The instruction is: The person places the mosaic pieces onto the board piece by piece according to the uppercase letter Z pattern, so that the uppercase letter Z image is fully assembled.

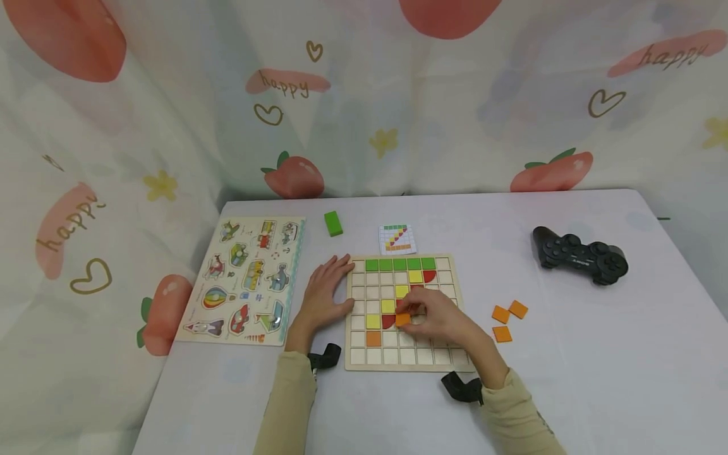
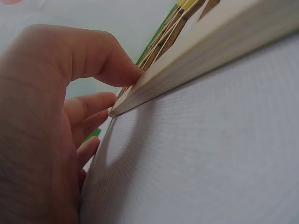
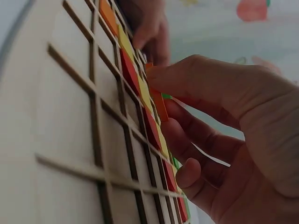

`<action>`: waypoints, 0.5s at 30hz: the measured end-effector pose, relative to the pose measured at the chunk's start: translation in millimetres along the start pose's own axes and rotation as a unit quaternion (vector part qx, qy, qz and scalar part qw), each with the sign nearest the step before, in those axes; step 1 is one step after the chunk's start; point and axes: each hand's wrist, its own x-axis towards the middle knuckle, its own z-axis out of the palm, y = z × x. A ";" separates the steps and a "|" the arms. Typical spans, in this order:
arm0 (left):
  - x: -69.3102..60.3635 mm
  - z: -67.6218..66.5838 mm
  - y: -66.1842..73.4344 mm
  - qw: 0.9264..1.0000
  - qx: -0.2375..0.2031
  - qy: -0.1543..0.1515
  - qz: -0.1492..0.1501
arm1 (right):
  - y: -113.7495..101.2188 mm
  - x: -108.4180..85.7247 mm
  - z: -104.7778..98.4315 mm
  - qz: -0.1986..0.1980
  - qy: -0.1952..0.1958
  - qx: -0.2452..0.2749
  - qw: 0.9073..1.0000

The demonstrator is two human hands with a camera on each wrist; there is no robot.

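Observation:
A wooden grid board lies on the table between the two hands. Along its left rim rests my left hand, fingers extended; the left wrist view shows the thumb touching the board's edge. Over the middle of the grid, my right hand pinches an orange square tile between thumb and fingers, held just above the cells. Green tiles fill part of the top row. Yellow squares and red rounded pieces step diagonally down leftward. One orange tile sits below them.
Three loose orange tiles lie right of the board. Behind it is a small pattern card, with green blocks to its left. A picture puzzle board lies at left, a black game controller at right.

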 end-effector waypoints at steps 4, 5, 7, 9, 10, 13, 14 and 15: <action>0.1 0.2 -0.3 1.000 -0.001 -0.001 0.002 | -11.1 3.4 13.1 -0.007 -0.027 -0.028 0.999; 0.1 0.2 -0.6 1.000 -0.001 0.000 0.003 | -13.0 4.1 15.3 -0.012 -0.035 -0.037 0.999; -0.2 -0.1 -0.8 1.000 -0.002 0.001 0.005 | -15.8 5.4 18.8 -0.024 -0.048 -0.049 0.997; -0.3 -0.3 -0.8 1.000 -0.001 0.000 0.005 | -17.8 6.0 20.8 -0.033 -0.057 -0.058 0.996; -0.3 -0.2 -1.0 1.000 0.001 0.001 0.006 | -18.5 6.3 21.4 -0.036 -0.059 -0.060 0.996; -0.3 0.1 -1.1 1.000 -0.001 0.002 0.007 | -19.7 6.6 21.8 -0.043 -0.060 -0.072 0.995; -0.3 0.4 -1.2 1.000 -0.002 0.002 0.006 | -20.0 6.6 21.7 -0.045 -0.060 -0.076 0.994; -0.2 0.5 -1.1 1.000 -0.003 0.002 0.005 | -19.9 6.6 21.6 -0.046 -0.060 -0.082 0.994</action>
